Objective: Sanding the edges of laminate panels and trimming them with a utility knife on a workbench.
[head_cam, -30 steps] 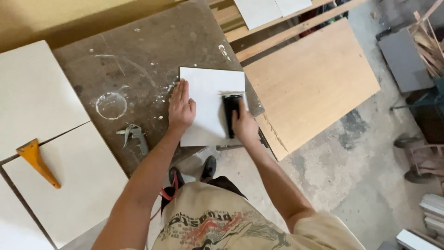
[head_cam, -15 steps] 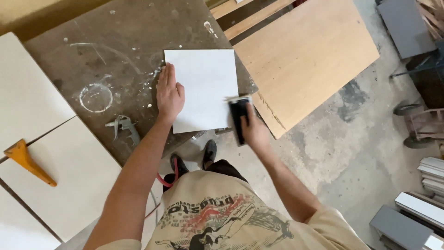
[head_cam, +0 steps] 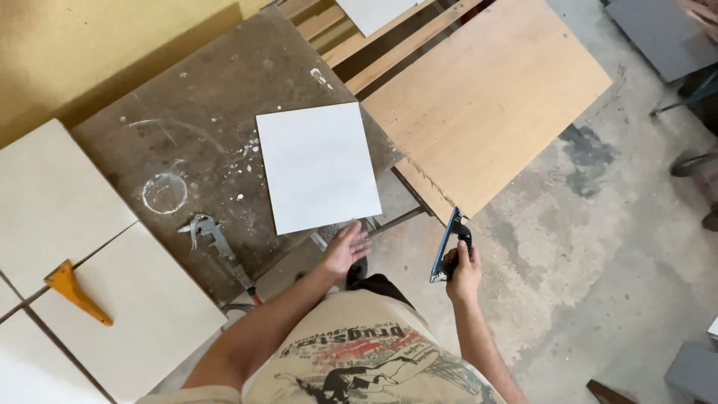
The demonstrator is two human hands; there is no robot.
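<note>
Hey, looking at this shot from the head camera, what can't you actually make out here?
- Working face of the hand tool: edge-on in the right hand; its kind is unclear.
- Left hand palm: faces down by the white panel.
- Feet: hidden by the torso.
- Grey slabs: cut off by the frame's top right edge.
- Metal tool on the workbench: too small to identify.

orange triangle (head_cam: 76, 292), clamp (perhaps) (head_cam: 217, 243), plywood board (head_cam: 490, 97)

I see no packages, labels, signs or screens anywhere on my feed from the head camera. The only lettering in view is a printed design on the front of the shirt (head_cam: 366, 359), at the bottom of the view, in black and red on beige cloth.
</note>
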